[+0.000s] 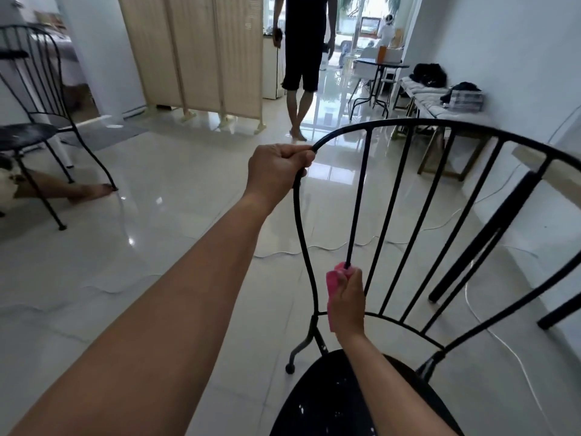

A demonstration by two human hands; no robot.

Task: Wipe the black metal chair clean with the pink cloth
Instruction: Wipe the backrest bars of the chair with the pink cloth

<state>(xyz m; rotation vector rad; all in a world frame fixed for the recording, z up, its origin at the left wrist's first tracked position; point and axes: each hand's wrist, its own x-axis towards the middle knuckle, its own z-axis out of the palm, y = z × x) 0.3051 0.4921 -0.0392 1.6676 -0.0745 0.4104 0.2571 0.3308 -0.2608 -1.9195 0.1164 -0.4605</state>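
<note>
Black metal chair [320, 401] was mid-wipe, its first back spindle wrapped in the pink cloth [332, 282].
Left hand [278, 171] clenched the backrest's upper curve, steadying the chair. Right hand [345, 302] grasped the cloth round the spindle's lower end. The chair stood on the tiled floor [188, 215] just before the person. The next move was probably a slide along that bar, then the neighbouring spindles. No readable writing or brand showed.
</note>
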